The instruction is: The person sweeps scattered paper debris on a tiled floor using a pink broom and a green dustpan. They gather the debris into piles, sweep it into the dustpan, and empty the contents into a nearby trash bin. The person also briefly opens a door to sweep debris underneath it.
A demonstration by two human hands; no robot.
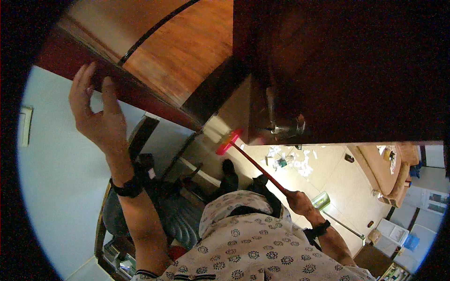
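Observation:
My right hand (pixel 301 204) is wrapped round the brown stick of a broom (pixel 258 165), low on the right. The broom's pink head, with pale blurred bristles, reaches the floor beside the bottom of the door frame (pixel 145 99). Raised on the left, my left hand (pixel 99 110) has its fingers apart and holds nothing. It is in front of the dark red door frame and the pale wall, and I cannot tell if it touches either. A dark door (pixel 347 79) with a metal handle (pixel 287 127) fills the upper right.
A heap of white scraps (pixel 293 161) lies on the tiled floor beyond the broom. A green dustpan (pixel 321 201) with a long handle is right of my right hand. A dark chair (pixel 178 218) stands at my left. Brown seating (pixel 384 168) is at the far right.

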